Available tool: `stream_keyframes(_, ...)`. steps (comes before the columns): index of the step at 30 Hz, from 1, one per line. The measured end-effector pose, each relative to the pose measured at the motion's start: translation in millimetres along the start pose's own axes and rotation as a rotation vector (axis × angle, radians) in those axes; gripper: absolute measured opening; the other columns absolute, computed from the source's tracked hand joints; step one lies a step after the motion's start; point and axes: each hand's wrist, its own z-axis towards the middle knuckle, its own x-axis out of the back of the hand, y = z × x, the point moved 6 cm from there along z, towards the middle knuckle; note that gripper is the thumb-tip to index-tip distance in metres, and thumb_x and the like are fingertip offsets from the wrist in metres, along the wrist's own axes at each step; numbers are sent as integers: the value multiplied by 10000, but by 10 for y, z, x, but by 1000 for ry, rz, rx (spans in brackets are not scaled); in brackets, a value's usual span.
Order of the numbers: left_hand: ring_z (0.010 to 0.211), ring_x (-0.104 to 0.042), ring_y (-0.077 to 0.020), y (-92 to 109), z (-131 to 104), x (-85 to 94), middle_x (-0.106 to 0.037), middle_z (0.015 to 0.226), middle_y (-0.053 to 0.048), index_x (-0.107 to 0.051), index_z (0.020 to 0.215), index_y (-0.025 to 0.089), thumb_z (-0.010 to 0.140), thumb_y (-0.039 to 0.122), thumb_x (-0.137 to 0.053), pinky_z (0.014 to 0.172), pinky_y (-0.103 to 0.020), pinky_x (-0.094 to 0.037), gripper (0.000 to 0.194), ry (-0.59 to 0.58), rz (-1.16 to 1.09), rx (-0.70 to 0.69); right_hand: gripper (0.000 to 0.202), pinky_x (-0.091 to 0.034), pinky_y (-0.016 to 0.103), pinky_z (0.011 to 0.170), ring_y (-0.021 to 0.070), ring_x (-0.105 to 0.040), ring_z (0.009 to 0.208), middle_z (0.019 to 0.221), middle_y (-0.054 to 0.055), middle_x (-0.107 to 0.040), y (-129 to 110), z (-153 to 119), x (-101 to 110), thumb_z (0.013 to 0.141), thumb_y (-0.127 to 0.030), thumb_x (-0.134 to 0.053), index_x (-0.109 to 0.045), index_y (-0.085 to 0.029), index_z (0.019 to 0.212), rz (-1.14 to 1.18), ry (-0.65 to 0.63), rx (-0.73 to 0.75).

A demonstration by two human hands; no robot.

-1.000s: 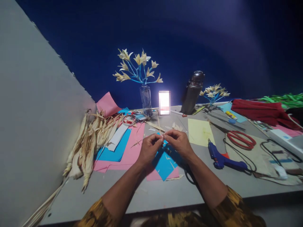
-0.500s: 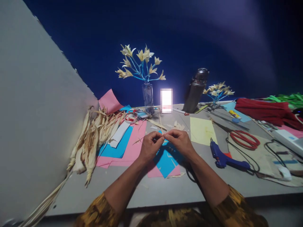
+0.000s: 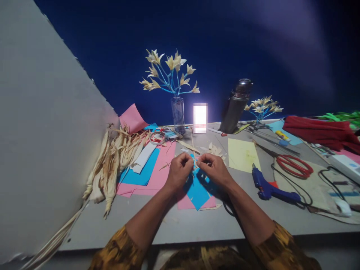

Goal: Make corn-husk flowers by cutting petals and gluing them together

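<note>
As my left hand (image 3: 179, 170) and right hand (image 3: 216, 170) pinch over blue paper (image 3: 198, 195) at centre, I can't tell on what. The table (image 3: 197, 230) edge crosses lower frame; a gap separates glue gun (image 3: 271, 190), at right.

Matt blue paper (image 3: 198, 195); glossy, seemingly metal flask (image 3: 235, 108).

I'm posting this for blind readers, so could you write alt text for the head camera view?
A person's left hand and right hand, fingers pinched, nearly meet over blue paper on a gray table. Dried husks lie to the left; a blue glue gun and red-handled scissors to the right. Pale flowers in a clear vase stand behind.
</note>
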Motion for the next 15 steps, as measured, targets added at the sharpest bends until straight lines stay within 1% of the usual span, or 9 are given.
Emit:
stream_keyframes(3, 559, -544, -125, -79, 4, -72, -605, 596, -3, -577, 639, 194, 756, 257, -606, 546, -239, -437, 136, -65, -213, 145, 159, -372, 247, 548, 140, -508, 592, 623, -7, -598, 30, 5, 6, 761, -308, -628, -652, -178, 674, 72, -9, -49)
stream_keyframes(6, 525, -526, -113, -110, -17, -124, -604, 595, -7, -570, 644, 188, 725, 265, -644, 490, -222, -417, 135, -90, -355, 242, 164, -383, 248, 563, 140, -519, 594, 630, -7, -610, 63, 8, 1, 760, -322, -654, -662, -174, 689, 147, -33, -85)
stream_keyframes(8, 517, -519, -113, -107, -37, -149, -603, 591, -8, -572, 654, 187, 730, 282, -651, 469, -220, -412, 145, -113, -418, 270, 169, -405, 252, 592, 143, -543, 608, 650, -5, -635, 76, 8, -6, 767, -333, -673, -677, -173, 710, 199, -48, -100)
stream_keyframes(11, 502, -509, -110, -91, -67, -180, -605, 574, -12, -585, 661, 183, 761, 306, -646, 462, -216, -409, 170, -167, -441, 277, 203, -430, 262, 625, 149, -573, 630, 673, 6, -667, 69, 6, -8, 782, -366, -691, -693, -172, 720, 267, -55, -109)
stream_keyframes(15, 418, -443, -76, -91, -98, -216, -564, 519, 11, -578, 667, 174, 787, 282, -641, 416, -194, -308, 173, -215, -487, 320, 250, -417, 252, 583, 139, -551, 609, 680, 12, -668, 61, -3, 12, 775, -417, -718, -707, -168, 759, 330, -34, -151)
